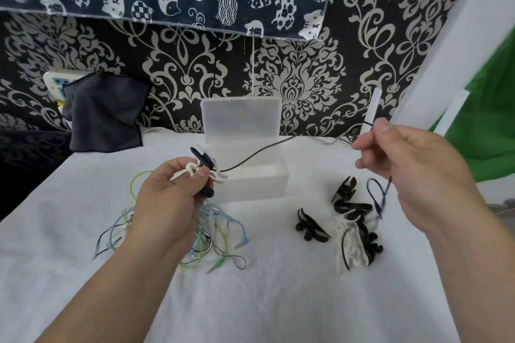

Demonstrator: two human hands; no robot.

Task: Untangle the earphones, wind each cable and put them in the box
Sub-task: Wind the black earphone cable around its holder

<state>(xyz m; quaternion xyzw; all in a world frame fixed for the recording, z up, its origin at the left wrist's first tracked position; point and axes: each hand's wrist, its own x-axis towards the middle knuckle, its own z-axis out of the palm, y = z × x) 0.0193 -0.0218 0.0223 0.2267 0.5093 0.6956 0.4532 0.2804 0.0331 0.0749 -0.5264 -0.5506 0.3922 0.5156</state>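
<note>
Two hands are seen: the left hand [167, 198] and the right hand [412, 172]. One clear box [250, 181] with one raised lid [241, 120] is counted, one dark cloth [104, 114], and one tangle of cables [200, 234].

A clear, empty box [250, 181] stands open at 12 o'clock; tangled coloured earphone cables [217, 234] lie at 9.

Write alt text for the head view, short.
Two hands stretch a black earphone cable above a white cloth-covered table: the left hand pinches earbuds, the right hand holds a white stick with cable wound on it. An open translucent box sits behind; tangled coloured cables lie below the left hand.
</note>
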